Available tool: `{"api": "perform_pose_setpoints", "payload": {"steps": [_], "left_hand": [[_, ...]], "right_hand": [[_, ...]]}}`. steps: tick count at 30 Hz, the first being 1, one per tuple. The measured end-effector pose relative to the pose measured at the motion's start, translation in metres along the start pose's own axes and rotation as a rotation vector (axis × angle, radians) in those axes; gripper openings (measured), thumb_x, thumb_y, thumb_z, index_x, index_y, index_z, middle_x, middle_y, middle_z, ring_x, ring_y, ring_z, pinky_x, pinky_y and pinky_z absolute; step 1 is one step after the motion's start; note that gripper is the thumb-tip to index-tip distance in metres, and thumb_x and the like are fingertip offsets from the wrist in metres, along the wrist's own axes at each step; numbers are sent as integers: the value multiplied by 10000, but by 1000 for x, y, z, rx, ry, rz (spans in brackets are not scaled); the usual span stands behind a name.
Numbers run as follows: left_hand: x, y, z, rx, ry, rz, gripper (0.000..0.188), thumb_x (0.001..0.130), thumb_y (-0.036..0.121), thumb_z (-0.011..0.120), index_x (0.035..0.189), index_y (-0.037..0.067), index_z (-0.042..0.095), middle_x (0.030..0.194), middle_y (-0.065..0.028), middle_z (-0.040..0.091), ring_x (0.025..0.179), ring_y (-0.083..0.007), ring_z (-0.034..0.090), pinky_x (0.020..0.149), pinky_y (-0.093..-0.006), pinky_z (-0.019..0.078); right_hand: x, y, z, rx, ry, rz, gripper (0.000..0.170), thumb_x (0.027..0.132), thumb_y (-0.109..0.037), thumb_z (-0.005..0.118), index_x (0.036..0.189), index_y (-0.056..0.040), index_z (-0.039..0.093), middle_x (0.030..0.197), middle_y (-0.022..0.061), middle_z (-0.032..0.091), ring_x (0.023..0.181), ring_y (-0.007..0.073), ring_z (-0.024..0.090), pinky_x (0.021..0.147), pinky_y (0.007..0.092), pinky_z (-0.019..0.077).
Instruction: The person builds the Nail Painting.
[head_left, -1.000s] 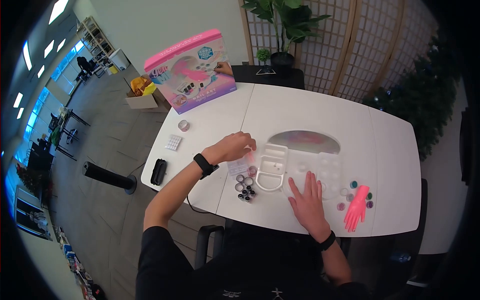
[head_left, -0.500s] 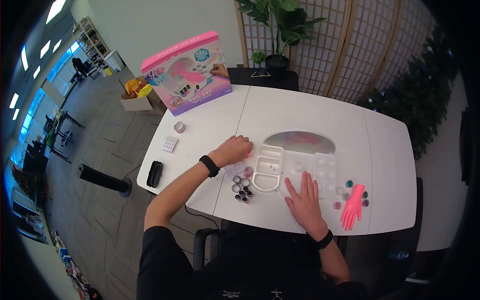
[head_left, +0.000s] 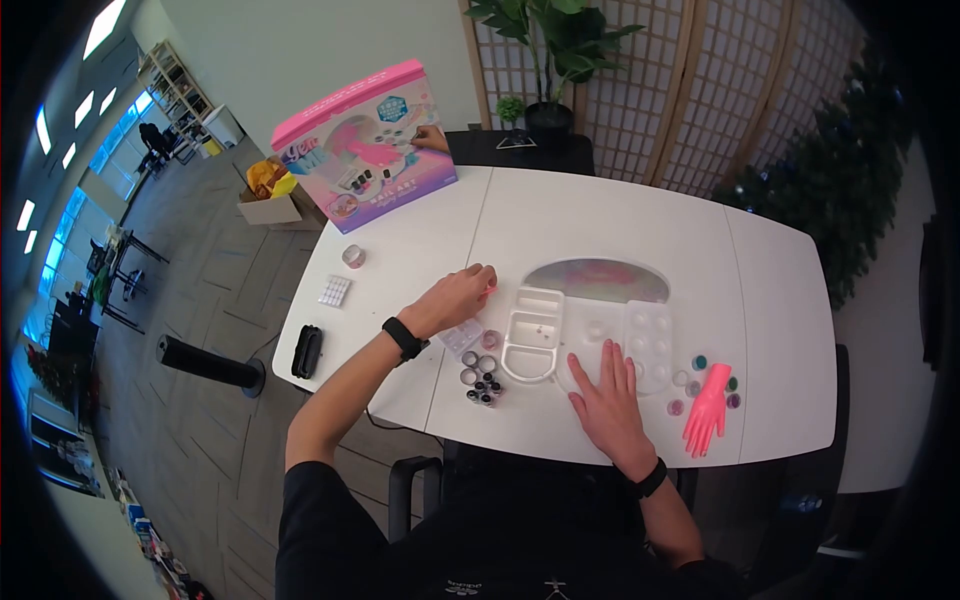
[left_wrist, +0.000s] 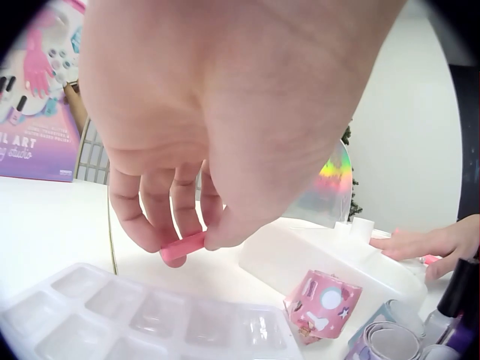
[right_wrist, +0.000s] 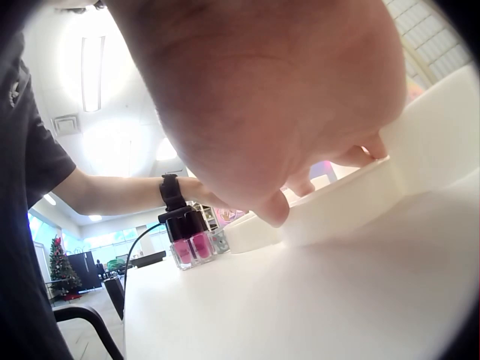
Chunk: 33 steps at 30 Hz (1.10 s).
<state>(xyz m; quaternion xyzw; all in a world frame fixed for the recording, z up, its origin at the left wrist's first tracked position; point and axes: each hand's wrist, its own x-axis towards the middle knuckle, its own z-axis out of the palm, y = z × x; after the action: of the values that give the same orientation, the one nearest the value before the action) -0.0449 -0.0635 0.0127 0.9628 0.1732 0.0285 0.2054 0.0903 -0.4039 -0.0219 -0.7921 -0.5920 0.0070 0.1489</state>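
Observation:
My left hand (head_left: 452,300) pinches a small pink bar-shaped piece (left_wrist: 182,247) between thumb and fingertips, low over the table. Just below it lies a clear plastic case (left_wrist: 150,311) with square compartments. A rolled pink printed strip (left_wrist: 324,304) stands beside the case. To the right is a white nail-art station (head_left: 535,377) with a compartment tray, a round-welled palette (head_left: 648,330) and a mirror (head_left: 600,275) at its back. My right hand (head_left: 610,405) rests with fingers spread on the station's front part, its thumb at the rim in the right wrist view.
Nail polish bottles (head_left: 484,392) cluster in front of the case. A pink model hand (head_left: 707,412) lies at the right among several small pots. The nail art box (head_left: 370,150) stands at the back left; a black case (head_left: 308,351) lies near the left edge.
My left hand has shifted slightly left and back, the pink piece moving with it. My right hand stays in place on the station. The head view has turned a little.

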Motion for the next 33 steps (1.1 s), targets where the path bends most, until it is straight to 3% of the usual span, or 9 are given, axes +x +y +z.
{"api": "perform_pose_setpoints", "payload": {"steps": [5,17,26,33], "left_hand": [[-4,5,-3,-45,44,74,278,978,36,655,1251,0,698,1183,-192,723,1074,-414,733,948,-475,598],[-4,20,-14,-109,89,144,208,1005,10,683,1195,-4,767,1171,-182,751,1017,-388,747,878,-445,616],[4,38,-5,-141,93,143,143,1001,119,762,1083,4,742,1080,-143,725,948,-350,744,852,-434,611],[19,40,2,-30,84,50,228,966,212,801,976,11,694,1008,-171,718,949,-391,718,817,-490,586]], "right_hand": [[-1,0,1,3,20,-6,670,1027,-282,741,1647,-174,511,1683,400,337,1596,530,314,1300,627,266],[-1,0,0,-7,22,-5,663,1030,-292,739,1644,-175,520,1678,399,347,1595,529,321,1298,627,270],[1,-1,-2,-4,10,4,649,1034,-297,731,1638,-174,528,1677,398,349,1597,523,321,1301,619,267],[0,0,0,10,13,10,650,1031,-298,734,1638,-183,529,1680,394,347,1599,520,319,1301,621,266]]}}
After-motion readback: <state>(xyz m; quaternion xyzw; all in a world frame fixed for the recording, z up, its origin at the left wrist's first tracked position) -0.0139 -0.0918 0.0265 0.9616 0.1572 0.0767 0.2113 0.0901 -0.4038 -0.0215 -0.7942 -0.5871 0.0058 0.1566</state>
